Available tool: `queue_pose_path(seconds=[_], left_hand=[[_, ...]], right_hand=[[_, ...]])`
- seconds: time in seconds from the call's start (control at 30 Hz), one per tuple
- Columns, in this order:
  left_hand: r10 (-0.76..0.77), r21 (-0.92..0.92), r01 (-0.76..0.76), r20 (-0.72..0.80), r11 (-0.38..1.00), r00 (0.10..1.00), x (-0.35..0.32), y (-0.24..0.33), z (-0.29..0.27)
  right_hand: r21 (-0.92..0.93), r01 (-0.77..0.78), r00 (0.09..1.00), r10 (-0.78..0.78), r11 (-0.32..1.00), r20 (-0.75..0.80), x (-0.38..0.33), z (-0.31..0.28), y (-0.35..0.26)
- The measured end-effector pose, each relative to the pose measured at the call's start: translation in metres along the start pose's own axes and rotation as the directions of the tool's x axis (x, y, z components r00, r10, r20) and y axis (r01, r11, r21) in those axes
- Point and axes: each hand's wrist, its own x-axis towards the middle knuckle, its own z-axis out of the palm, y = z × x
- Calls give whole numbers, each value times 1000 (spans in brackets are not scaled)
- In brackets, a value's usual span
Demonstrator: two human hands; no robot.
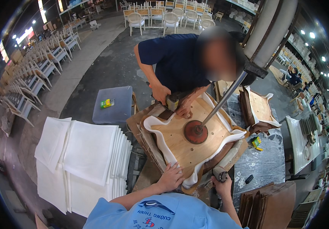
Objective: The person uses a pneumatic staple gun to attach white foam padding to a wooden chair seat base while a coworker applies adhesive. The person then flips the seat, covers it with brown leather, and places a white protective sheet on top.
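Note:
A plywood seat panel [177, 133] with white foam padding [155, 134] round its edge lies in front of me. A red press disc [195, 132] on a metal rod bears down on its middle. My left hand [171, 178] rests on the near left edge, fingers stretched over the foam. My right hand [222, 186] is closed round a dark staple gun [220, 174], beside the panel's near right side. Across from me, a person in dark clothing holds another staple gun [172, 102] at the far left edge, their other hand on the panel.
Stacked white foam sheets [90, 152] stand at left, near a translucent bin [113, 104] with a small box on it. At right, a plastic-covered table [259, 164] carries another padded seat panel [259, 105] and a yellow-green box [256, 142]. Brown sheets [269, 204] stand near right. The press cylinder [269, 32] hangs overhead.

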Motion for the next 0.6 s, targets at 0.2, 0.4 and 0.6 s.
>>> queue_pose_path(seconds=[0.2, 0.4, 0.6], left_hand=[[-19, -7, 19, 9, 1000, 1000, 0, -2, 3], [-11, -8, 10, -22, 1000, 1000, -2, -2, 6], [-21, -5, 21, -4, 1000, 1000, 0, 0, 6]], right_hand=[[12, 0, 1000, 0, 1000, -5, 2, -1, 6], [55, -58, 998, 57, 997, 17, 0, -2, -2], [-10, -19, 1000, 19, 1000, -5, 4, -3, 4]])
